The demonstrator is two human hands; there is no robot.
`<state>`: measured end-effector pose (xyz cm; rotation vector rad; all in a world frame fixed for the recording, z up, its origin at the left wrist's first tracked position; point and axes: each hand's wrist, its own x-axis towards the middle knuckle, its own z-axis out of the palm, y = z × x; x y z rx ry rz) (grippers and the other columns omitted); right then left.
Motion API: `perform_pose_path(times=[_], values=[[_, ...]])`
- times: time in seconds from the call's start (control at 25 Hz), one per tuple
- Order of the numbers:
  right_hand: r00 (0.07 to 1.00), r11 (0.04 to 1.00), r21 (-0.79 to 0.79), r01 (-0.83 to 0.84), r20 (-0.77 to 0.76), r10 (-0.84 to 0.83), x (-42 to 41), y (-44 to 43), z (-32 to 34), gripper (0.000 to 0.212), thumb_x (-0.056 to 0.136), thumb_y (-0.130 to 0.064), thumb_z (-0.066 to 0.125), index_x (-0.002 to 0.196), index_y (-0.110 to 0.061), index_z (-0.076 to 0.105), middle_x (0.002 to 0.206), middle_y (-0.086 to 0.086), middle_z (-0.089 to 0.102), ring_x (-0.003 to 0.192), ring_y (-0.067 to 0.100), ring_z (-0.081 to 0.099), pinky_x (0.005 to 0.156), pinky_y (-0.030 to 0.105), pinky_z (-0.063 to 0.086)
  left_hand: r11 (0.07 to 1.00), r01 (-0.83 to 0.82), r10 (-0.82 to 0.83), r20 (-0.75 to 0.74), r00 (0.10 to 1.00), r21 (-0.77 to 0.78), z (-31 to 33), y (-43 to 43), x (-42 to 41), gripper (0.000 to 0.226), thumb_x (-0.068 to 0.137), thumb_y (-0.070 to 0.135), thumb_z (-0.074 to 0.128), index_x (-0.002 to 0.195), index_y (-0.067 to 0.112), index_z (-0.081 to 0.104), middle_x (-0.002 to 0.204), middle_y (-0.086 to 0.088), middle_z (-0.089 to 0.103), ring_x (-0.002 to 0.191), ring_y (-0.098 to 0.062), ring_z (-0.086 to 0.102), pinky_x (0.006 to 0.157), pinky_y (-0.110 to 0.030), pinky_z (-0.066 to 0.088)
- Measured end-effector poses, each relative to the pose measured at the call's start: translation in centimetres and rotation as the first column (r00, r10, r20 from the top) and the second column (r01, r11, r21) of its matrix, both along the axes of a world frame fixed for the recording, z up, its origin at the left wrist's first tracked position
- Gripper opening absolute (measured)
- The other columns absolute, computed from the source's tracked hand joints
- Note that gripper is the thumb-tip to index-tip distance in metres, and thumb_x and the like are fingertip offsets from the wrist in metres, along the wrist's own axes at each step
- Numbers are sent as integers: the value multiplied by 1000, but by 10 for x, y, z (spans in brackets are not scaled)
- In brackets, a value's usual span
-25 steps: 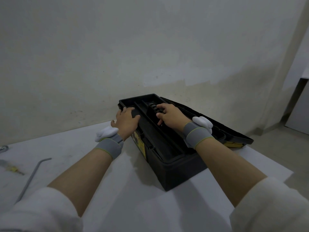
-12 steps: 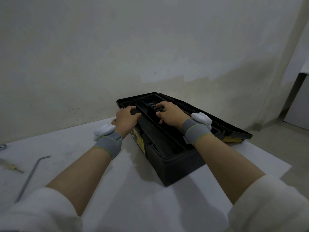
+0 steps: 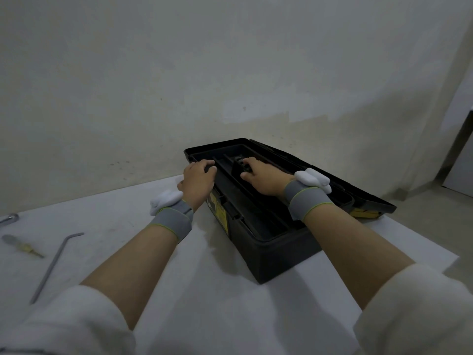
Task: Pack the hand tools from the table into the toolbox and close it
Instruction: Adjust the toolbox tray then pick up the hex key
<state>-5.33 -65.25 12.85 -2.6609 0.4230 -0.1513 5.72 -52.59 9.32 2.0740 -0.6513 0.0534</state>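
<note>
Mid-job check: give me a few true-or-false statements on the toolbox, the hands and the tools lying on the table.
1. The lid of the toolbox lies open. True.
2. The left hand grips the toolbox rim. True.
3. The bent rod is inside the toolbox. False: it lies on the table, left of the toolbox.
4. The right hand holds the screwdriver. False: it grips a dark handle inside the toolbox; the screwdriver lies on the table beside the bent rod.
</note>
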Motion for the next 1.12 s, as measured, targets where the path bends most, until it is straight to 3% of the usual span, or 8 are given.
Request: perform_pose_path(times=[0.16,0.28,0.4,0.48,0.68,0.8,0.96,1.12], values=[[998,998,-51,-41,-59,38,-1,3,1,60,100,-33,31,149,-9,5,160,9,5,147,25,12,117,33,14,1000,21,-21,21,1000,-22,0,3,-5,38,96,37,42,125,16,54,130,-10,54,120,-29,49,100,-41,42],[996,997,-71,-24,-84,18,-2,9,3,63,100,-35,30,149,-7,1,160,9,3,147,25,8,118,35,13,992,82,-76,66,995,-94,-4,18,-13,45,95,41,43,131,15,48,133,-8,55,119,-26,51,91,-29,38],[976,994,-108,20,-214,-43,-2,15,12,65,100,-40,27,149,-5,2,159,12,5,147,30,0,119,41,10,988,77,-69,65,996,-133,3,42,-11,50,95,43,42,138,17,37,132,-7,55,116,-28,55,89,-32,40],[970,987,-149,52,-229,-85,-1,21,25,62,100,-43,26,146,-3,18,156,16,19,145,35,14,117,42,14,996,13,-5,92,996,-87,13,57,-4,45,95,41,43,132,16,44,121,-9,62,107,-29,60,88,-36,45],[982,998,-61,33,186,-21,16,73,44,46,96,-39,43,129,-7,47,127,14,57,113,31,54,89,34,45,991,-129,121,198,973,30,35,110,10,26,91,33,51,89,11,66,85,-6,75,84,-26,68,81,-36,52],[929,999,-19,-43,368,47,38,125,38,36,92,-32,51,119,-8,55,112,14,66,108,31,57,93,38,47,975,-223,216,187,958,15,34,153,16,27,90,34,50,84,12,66,77,-2,73,78,-24,68,78,-34,52],[893,976,144,-166,442,86,57,183,2,26,88,-28,57,108,-11,60,82,5,64,93,28,61,82,32,47,949,-314,307,170,936,16,12,208,22,24,90,31,50,82,13,64,77,-2,74,74,-23,68,75,-33,52],[925,939,251,-236,354,138,66,222,-48,26,88,-29,58,108,-13,61,80,-1,58,81,22,57,76,29,46,929,-368,370,74,926,-34,-24,250,23,16,88,24,54,84,13,65,79,-7,74,65,-21,66,70,-30,50]])
